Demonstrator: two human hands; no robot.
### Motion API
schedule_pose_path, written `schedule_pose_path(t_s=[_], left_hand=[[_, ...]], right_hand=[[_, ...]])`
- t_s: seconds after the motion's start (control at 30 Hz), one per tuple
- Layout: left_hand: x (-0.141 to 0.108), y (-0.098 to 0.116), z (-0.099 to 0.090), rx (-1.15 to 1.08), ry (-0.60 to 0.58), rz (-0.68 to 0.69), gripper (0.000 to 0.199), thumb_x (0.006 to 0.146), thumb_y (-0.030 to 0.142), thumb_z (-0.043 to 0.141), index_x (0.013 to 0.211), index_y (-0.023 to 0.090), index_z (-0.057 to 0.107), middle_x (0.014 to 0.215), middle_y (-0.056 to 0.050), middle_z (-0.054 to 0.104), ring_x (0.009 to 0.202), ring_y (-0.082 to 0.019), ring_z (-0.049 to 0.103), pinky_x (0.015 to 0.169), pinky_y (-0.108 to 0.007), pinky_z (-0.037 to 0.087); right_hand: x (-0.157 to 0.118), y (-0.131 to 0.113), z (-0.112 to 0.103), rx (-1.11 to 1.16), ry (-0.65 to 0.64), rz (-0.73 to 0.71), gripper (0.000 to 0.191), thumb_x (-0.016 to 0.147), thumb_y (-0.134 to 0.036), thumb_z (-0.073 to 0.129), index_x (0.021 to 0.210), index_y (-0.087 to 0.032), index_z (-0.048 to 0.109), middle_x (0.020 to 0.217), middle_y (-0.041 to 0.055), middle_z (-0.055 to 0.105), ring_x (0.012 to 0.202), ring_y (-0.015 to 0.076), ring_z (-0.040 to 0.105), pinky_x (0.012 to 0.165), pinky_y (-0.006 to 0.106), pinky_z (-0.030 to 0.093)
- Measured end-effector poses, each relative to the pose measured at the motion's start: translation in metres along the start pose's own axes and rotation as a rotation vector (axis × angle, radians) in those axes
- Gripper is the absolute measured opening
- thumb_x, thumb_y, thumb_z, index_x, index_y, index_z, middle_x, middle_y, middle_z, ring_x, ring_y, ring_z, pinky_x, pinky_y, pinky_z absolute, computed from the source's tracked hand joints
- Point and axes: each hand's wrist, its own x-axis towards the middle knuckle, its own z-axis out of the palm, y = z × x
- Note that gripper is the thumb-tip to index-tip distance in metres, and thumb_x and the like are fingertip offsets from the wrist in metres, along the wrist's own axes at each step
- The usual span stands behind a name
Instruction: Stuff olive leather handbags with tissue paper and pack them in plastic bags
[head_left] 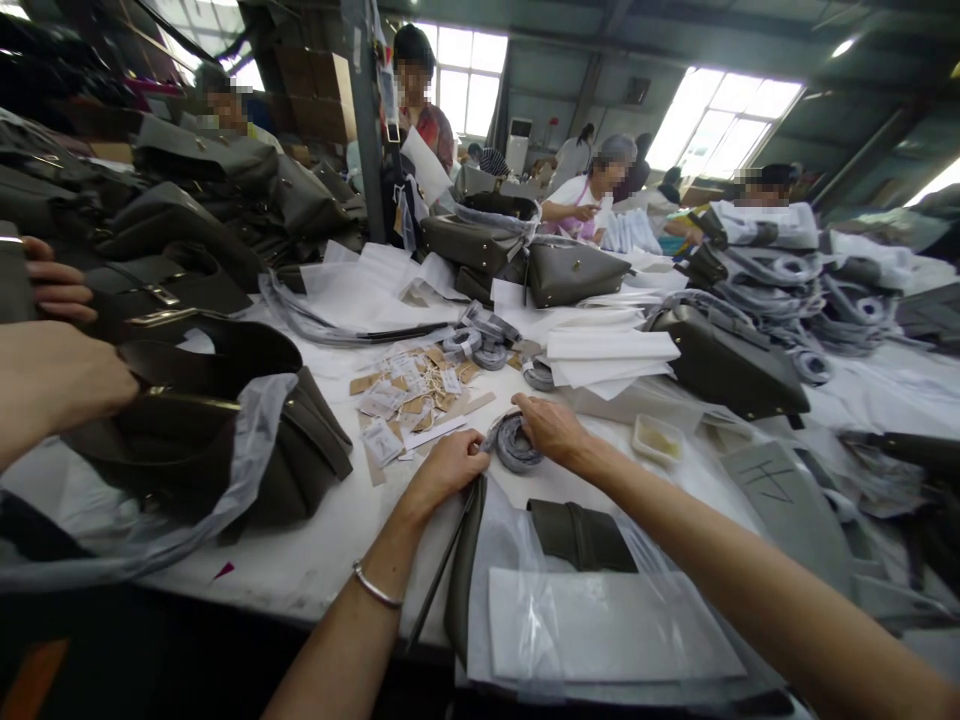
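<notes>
My left hand [450, 465], with a silver bangle on its wrist, pinches the loose end of a grey wrapped strap. The rest of that strap lies as a coil [517, 443] on the white table. My right hand [553, 428] has its fingers closed on the coil's upper right edge. Just below, at the table's front edge, is a dark olive bag [581, 535] partly covered by clear plastic and white sheets. A dark thin strap hangs down its left side beneath my left hand.
An open olive bag [307, 440] and another person's hand [60, 285] are at left. Paper tags [412, 390], rolled straps [491, 352] and folded white paper [611, 347] lie beyond my hands. A small dish [657, 440] sits right. People and stacked bags stand behind.
</notes>
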Motion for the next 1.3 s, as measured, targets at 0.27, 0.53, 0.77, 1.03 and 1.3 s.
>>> schedule_pose_path(t_s=[0.27, 0.53, 0.77, 1.03, 1.3], left_hand=[[-0.006, 0.000, -0.002, 0.041, 0.000, 0.023, 0.018, 0.071, 0.020, 0.051, 0.081, 0.017, 0.065, 0.067, 0.002, 0.057, 0.065, -0.014, 0.050, 0.059, -0.025, 0.033], [-0.006, 0.001, -0.004, 0.074, -0.020, 0.047, 0.018, 0.069, 0.018, 0.050, 0.081, 0.017, 0.063, 0.070, 0.002, 0.057, 0.065, -0.014, 0.051, 0.058, -0.025, 0.031], [-0.010, 0.002, -0.009, 0.151, -0.064, 0.079, 0.011, 0.072, 0.021, 0.052, 0.078, 0.018, 0.062, 0.066, 0.003, 0.056, 0.063, -0.014, 0.051, 0.056, -0.024, 0.031], [-0.004, 0.012, -0.034, 0.399, 0.145, -0.070, 0.023, 0.090, 0.034, 0.050, 0.092, 0.019, 0.067, 0.093, -0.007, 0.070, 0.089, -0.021, 0.064, 0.075, -0.028, 0.043], [0.048, 0.048, -0.020, 0.689, 0.102, -0.015, 0.030, 0.091, 0.012, 0.041, 0.102, 0.012, 0.069, 0.107, -0.020, 0.069, 0.104, -0.028, 0.065, 0.086, -0.036, 0.047]], right_hand=[[-0.001, 0.006, -0.002, -0.078, 0.035, 0.002, 0.023, 0.090, -0.014, 0.048, 0.105, -0.015, 0.066, 0.112, 0.0169, 0.064, 0.107, 0.0280, 0.059, 0.084, 0.034, 0.043], [-0.002, 0.013, 0.003, -0.102, -0.013, -0.043, 0.024, 0.091, -0.014, 0.047, 0.102, -0.014, 0.068, 0.102, 0.0156, 0.068, 0.099, 0.0275, 0.063, 0.082, 0.035, 0.043], [-0.001, 0.017, 0.010, -0.079, -0.025, -0.027, 0.027, 0.092, -0.011, 0.044, 0.110, -0.015, 0.065, 0.112, 0.0149, 0.065, 0.105, 0.0250, 0.061, 0.082, 0.031, 0.044], [-0.001, 0.009, 0.009, -0.076, -0.022, -0.047, 0.032, 0.094, -0.007, 0.038, 0.111, -0.013, 0.064, 0.113, 0.0170, 0.063, 0.106, 0.0247, 0.060, 0.082, 0.032, 0.046], [-0.010, 0.002, 0.000, -0.053, 0.020, -0.022, 0.032, 0.097, -0.012, 0.035, 0.113, -0.012, 0.062, 0.111, 0.0167, 0.064, 0.104, 0.0266, 0.061, 0.078, 0.036, 0.050]])
